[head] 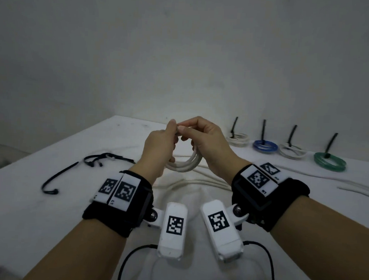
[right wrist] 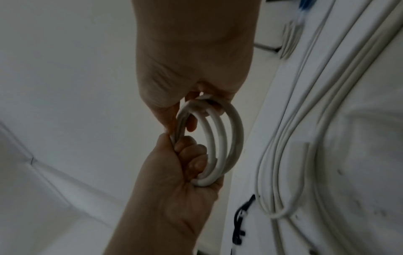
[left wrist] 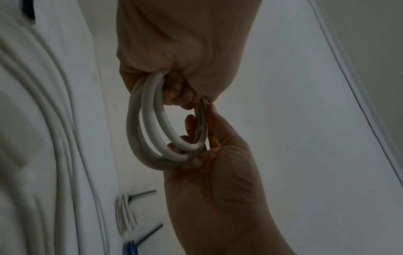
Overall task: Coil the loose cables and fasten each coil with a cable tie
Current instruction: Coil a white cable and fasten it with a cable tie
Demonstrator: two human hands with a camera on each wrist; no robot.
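Observation:
A white cable coil (head: 184, 163) of a few loops is held up over the white table (head: 36, 217) between both hands. My left hand (head: 172, 130) grips its left side with curled fingers; in the right wrist view those fingers (right wrist: 191, 155) wrap round the loops of the coil (right wrist: 235, 138). On the coil's right side, my right hand (head: 185, 131) pinches the top between thumb and fingertips. In the left wrist view the coil (left wrist: 150, 131) hangs between the left hand (left wrist: 179, 89) above and the right hand (left wrist: 209, 138) below. Neither hand holds a cable tie.
Several finished coils stand in a row at the back right, each with a black tie sticking up: white (head: 239, 140), blue (head: 265, 146), white (head: 292, 152), green (head: 329, 162). Loose black cable ties (head: 57, 180) lie at the left. More loose white cable (head: 198, 181) lies under the hands.

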